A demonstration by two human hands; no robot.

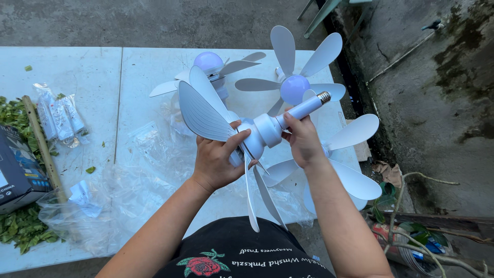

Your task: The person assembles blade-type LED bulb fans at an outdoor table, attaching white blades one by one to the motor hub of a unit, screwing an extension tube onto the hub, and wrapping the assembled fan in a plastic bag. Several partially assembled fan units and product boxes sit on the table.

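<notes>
A black shirt (242,252) with a red rose print fills the bottom edge, closest to the lens. Above it, 2 bare forearms rise to a white fan (257,135) held in the air over the table (77,67).

The left hand (218,157) is closed around the fan's hub, thumb lying across the front where the blades meet. The right hand (303,140) grips the fan's neck just behind the hub, fingers wrapped on the tube that ends in a metal screw base (324,96). The fan is tilted, its base pointing up and to the right; 2 broad ribbed blades spread to the upper left and 2 narrow ones hang down toward the shirt.

Under the hands lies crumpled clear plastic wrap (128,190) on the white table. Left of it sit a small plastic bag (59,116) of white parts, a stick (41,144), green leaves (20,226) and a dark box (18,170) at the edge.

Farther off, 2 more fans (293,85) with pale purple domes rest on the table, and another shows beneath the right wrist. Beyond the table runs grey concrete ground (154,20), with a stained wall (437,103) on the right.
</notes>
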